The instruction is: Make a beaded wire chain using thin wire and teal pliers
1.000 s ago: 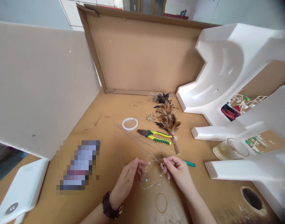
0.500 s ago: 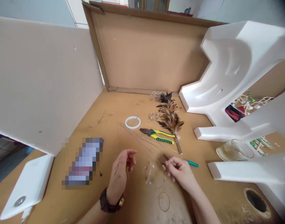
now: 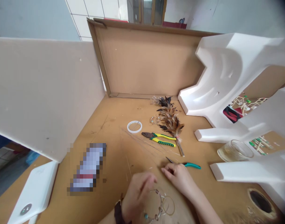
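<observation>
My left hand is low in the middle, blurred, its fingers curled and pressed together. A beaded wire bracelet hangs against its inner side, one edge hidden behind the palm. Over the middle of the teal-handled pliers lies my right hand, fingers curled down onto them. The pliers' dark pointed tip shows past the knuckles, but the fingers' contact is partly hidden. A thin tan rubber band overlaps the bracelet from this view.
Green-and-yellow pliers lie beside a feather bundle and a white ring. A phone and white power bank are on the left. A glass stands among white foam pieces; a round hole is near right.
My left hand has moved right and toward me, with the bracelet now beside it. My right hand has come away from the beads and down onto the teal-handled pliers. The view has tilted slightly.
</observation>
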A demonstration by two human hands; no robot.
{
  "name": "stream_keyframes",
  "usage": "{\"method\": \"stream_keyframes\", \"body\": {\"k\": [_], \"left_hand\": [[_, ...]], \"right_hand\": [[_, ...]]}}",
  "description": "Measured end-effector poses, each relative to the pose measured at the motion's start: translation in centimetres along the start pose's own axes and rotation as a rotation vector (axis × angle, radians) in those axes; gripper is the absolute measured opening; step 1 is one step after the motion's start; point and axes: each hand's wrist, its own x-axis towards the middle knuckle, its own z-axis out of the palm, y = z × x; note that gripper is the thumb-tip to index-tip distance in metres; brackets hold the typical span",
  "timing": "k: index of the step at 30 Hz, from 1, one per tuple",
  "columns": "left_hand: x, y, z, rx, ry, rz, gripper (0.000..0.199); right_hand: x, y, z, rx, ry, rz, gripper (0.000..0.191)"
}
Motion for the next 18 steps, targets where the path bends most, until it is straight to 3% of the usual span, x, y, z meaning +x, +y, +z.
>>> {"method": "stream_keyframes", "body": {"k": [3,6,9,13,18], "left_hand": [[-0.6,0.2,1.1,0.185,-0.224,0.294,0.03],[-0.9,-0.1,1.8,0.234,-0.301,0.41,0.027],[-1.1,-0.3,2.0,0.292,-0.298,0.466,0.029],[-1.2,-0.5,2.0,0.337,-0.271,0.522,0.034],[-1.0,-0.3,1.9,0.332,-0.244,0.58,0.037]], "right_hand": [[0.2,-0.9,-0.3,-0.13,0.036,-0.041,0.024],[0.6,-2.2,-0.8,-0.258,0.022,-0.102,0.022],[1.7,-3.7,-1.1,-0.397,-0.032,-0.167,0.02],[3.6,-6.1,-0.2,-0.544,-0.179,-0.36,0.015],[4.3,-8.0,1.3,-0.611,-0.24,-0.4,0.02]]}}
